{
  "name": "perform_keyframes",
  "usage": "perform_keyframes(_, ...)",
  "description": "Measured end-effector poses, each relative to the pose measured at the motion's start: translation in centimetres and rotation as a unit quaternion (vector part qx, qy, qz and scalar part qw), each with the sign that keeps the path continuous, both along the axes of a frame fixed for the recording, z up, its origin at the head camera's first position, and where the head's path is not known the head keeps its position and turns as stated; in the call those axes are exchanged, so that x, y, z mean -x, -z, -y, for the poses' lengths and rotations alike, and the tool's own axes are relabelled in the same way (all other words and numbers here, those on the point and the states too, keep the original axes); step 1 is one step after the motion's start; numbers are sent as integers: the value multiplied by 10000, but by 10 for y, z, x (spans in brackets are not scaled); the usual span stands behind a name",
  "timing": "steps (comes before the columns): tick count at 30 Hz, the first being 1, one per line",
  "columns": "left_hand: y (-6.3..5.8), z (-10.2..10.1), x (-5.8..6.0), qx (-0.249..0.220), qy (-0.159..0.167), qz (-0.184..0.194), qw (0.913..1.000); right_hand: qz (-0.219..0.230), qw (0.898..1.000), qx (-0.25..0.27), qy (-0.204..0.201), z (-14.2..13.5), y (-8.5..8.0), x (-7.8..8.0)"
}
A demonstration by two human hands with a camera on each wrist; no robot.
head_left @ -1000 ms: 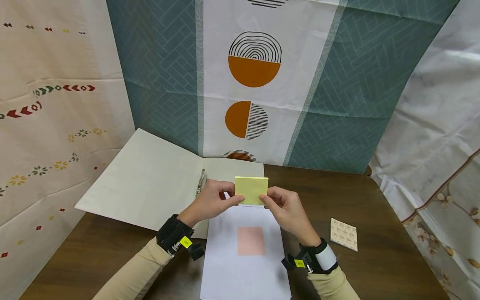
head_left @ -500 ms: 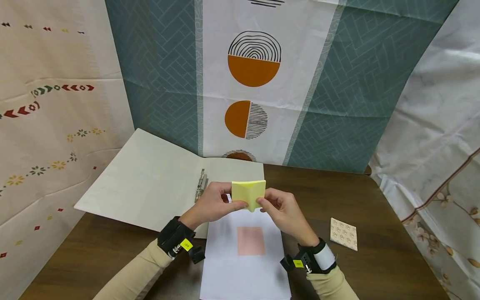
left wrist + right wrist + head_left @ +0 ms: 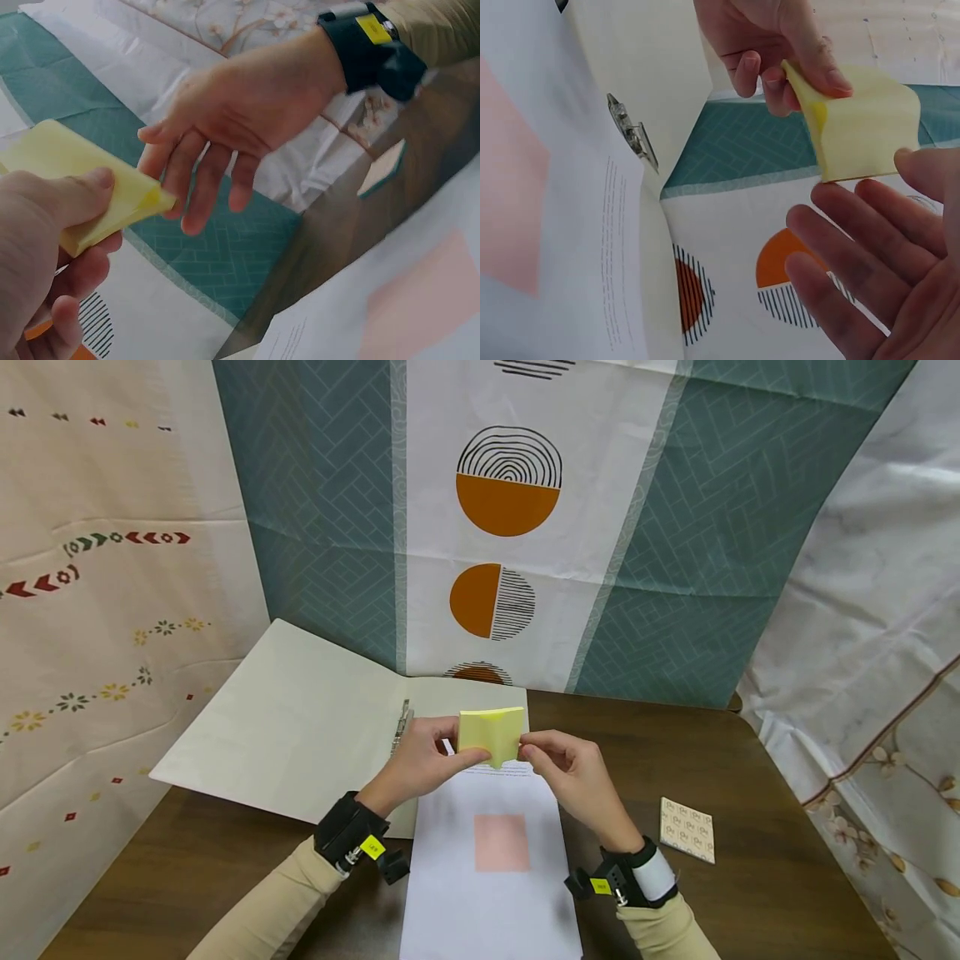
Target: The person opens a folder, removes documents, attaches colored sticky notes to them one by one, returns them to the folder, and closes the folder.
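Observation:
My left hand [image 3: 423, 766] pinches a pad of yellow sticky notes [image 3: 491, 731] above the papers, thumb on the near face. In the left wrist view, the pad's top sheets [image 3: 146, 199] bow and lift at the corner. My right hand [image 3: 579, 777] is at the pad's right edge. Its fingers [image 3: 855, 251] are extended and spread, the thumb near the pad; whether they touch it I cannot tell. Beneath both hands lies a stack of white paper [image 3: 487, 918] with a pink square [image 3: 501, 842] on it and printed lines near the top.
An open white binder [image 3: 300, 735] with a metal ring clasp [image 3: 402, 727] lies behind and left, partly under the paper. To the right, a small patterned square pad [image 3: 687, 829] sits on the wooden table [image 3: 780, 893]. A patterned cloth [image 3: 330, 527] hangs at the back.
Both hands gripped the flat pad before; its front then bowed outward between the thumbs. Now the right thumb has come off its face, and the pad has shifted slightly left.

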State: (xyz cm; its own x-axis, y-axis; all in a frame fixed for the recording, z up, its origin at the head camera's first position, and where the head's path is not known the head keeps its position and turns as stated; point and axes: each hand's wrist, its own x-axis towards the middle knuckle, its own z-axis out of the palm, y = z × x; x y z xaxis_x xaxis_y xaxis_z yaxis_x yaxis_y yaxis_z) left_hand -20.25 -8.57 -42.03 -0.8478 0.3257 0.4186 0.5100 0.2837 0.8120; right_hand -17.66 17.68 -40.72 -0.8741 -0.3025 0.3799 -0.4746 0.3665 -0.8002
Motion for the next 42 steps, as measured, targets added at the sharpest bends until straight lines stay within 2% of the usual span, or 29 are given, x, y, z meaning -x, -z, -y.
perform_keyframes(6,2,1,4,59,-508,-249,9984,-163,9994,219,232,-1,1,3)
perform_keyframes(13,2,3,5,70,-983,-279,9947,-114,9985,354,408,0,0,2)
perform_keyframes(18,3,2,6,80,-1153,-364,9926,-178,9979,479,396,1,1,0)
perform_keyframes(25,4,-1,4,129,-1008,-611,9929,-154,9988,353,316,5,1,-2)
perform_keyframes(34,6,-7,-1,254,-939,-797,9921,-61,9997,220,-12,11,0,-6)
perform_keyframes(38,8,-9,-4,235,-632,-827,9943,-125,9999,35,28,13,1,-8)
perform_keyframes(42,11,-12,-6,241,-172,-910,9954,-158,9998,-74,111,16,2,-9)
